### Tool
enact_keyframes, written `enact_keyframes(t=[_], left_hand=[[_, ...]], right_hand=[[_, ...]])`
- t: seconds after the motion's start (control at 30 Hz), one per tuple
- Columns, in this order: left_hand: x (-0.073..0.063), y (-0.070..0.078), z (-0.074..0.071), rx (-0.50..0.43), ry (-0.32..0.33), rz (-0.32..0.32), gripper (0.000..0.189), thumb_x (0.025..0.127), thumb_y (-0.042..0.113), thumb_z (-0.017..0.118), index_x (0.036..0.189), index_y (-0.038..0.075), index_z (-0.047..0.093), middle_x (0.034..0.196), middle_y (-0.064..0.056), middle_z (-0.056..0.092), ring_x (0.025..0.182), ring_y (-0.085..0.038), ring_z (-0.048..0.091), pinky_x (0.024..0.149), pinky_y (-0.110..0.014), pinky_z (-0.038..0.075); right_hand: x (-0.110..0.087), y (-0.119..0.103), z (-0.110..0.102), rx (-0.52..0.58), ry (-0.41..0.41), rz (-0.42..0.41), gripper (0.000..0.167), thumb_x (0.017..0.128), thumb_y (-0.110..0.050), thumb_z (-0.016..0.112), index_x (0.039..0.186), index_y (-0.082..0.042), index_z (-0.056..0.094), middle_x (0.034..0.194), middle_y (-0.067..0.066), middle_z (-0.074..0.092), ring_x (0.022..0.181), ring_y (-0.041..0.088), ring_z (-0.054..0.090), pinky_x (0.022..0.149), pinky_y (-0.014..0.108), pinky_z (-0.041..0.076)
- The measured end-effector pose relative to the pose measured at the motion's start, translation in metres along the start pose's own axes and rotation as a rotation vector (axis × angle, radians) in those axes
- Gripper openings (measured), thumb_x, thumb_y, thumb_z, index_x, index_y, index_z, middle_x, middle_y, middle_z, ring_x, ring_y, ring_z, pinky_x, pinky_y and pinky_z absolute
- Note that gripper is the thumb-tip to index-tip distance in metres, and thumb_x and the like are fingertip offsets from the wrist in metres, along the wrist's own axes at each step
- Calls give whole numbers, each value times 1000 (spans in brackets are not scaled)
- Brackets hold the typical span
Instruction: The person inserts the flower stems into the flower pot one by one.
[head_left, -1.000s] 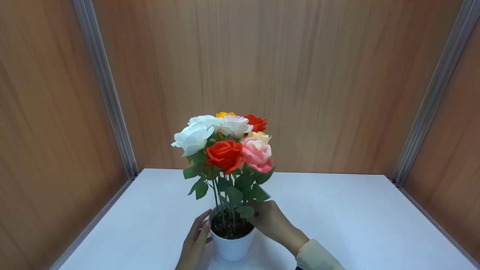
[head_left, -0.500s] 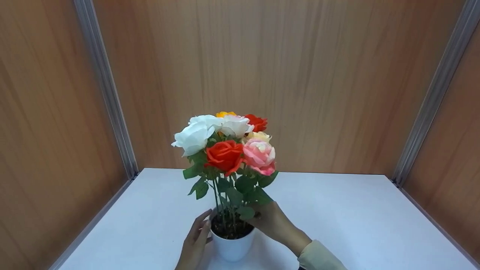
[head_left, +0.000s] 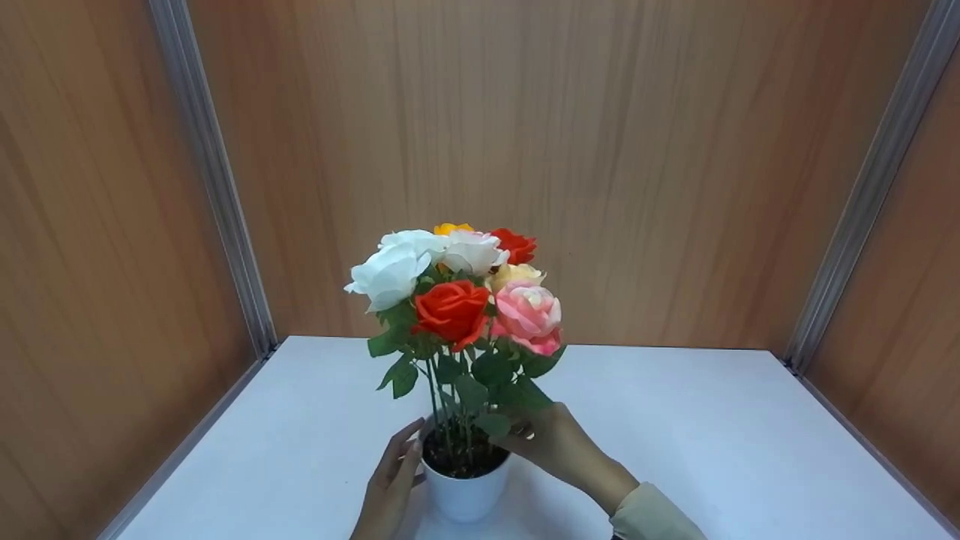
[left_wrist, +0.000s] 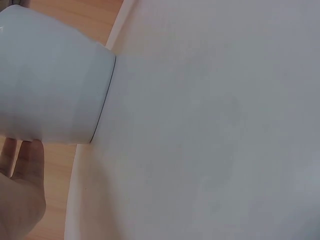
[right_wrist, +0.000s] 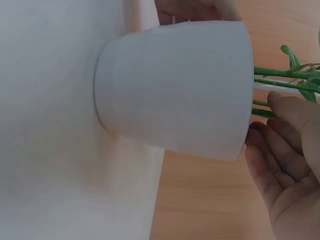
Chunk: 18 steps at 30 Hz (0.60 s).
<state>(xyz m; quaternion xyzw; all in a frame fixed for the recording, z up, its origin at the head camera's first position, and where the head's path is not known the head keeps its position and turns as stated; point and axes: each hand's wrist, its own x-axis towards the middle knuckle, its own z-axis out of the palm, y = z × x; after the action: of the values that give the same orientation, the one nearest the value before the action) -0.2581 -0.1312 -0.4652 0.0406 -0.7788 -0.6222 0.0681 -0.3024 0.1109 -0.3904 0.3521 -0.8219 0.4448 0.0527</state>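
Observation:
A white pot (head_left: 465,501) with dark soil (head_left: 457,459) stands upright on the table, filled with several roses. My left hand (head_left: 391,474) rests against the pot's left side with fairly straight fingers; its fingertips also touch the wall in the left wrist view. At the right rim, my right hand (head_left: 564,451) pinches the green stem of a pink rose (head_left: 529,316) low down, partly behind leaves. In the right wrist view the thumb and fingers (right_wrist: 280,102) meet on that stem just above the rim. A red rose (head_left: 451,311) blooms beside the pink one.
White roses (head_left: 388,277) lean to the left, and a cream rose (head_left: 516,274), an orange one (head_left: 453,228) and another red one (head_left: 514,246) sit behind. The white table (head_left: 675,435) is enclosed by wooden panels (head_left: 615,165) at the back and sides.
The pink rose has shifted right and slightly down, away from the red rose. My right hand has moved slightly right with it. The left hand and pot have stayed in place.

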Motion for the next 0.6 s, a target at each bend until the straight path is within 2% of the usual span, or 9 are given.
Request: enact_keyframes(t=[0.23, 0.4, 0.6], left_hand=[[0, 1, -1, 0, -17, 1, 73, 98, 68, 43, 152, 19, 40, 131, -15, 53, 126, -41, 52, 95, -51, 55], [1, 2, -1, -10, -15, -3, 73, 98, 68, 44, 152, 19, 41, 132, -15, 53, 126, -41, 52, 95, -51, 54], [0, 2, 0, -22, -22, 6, 70, 100, 64, 45, 152, 18, 40, 132, -15, 54, 125, -41, 53, 95, -51, 55]], right_hand=[[-15, 10, -12, -61, -30, 46, 15, 94, -21, 74, 109, -19, 74, 95, -12, 73, 86, 7, 69, 75, 25, 59], [-30, 24, -24, -85, -29, 47, 18, 96, -25, 72, 110, -15, 73, 100, -8, 74, 88, 8, 68, 78, 25, 59], [-49, 40, -39, -93, -14, 98, 19, 96, -28, 70, 110, -16, 72, 97, -12, 73, 87, 8, 68, 76, 24, 59]])
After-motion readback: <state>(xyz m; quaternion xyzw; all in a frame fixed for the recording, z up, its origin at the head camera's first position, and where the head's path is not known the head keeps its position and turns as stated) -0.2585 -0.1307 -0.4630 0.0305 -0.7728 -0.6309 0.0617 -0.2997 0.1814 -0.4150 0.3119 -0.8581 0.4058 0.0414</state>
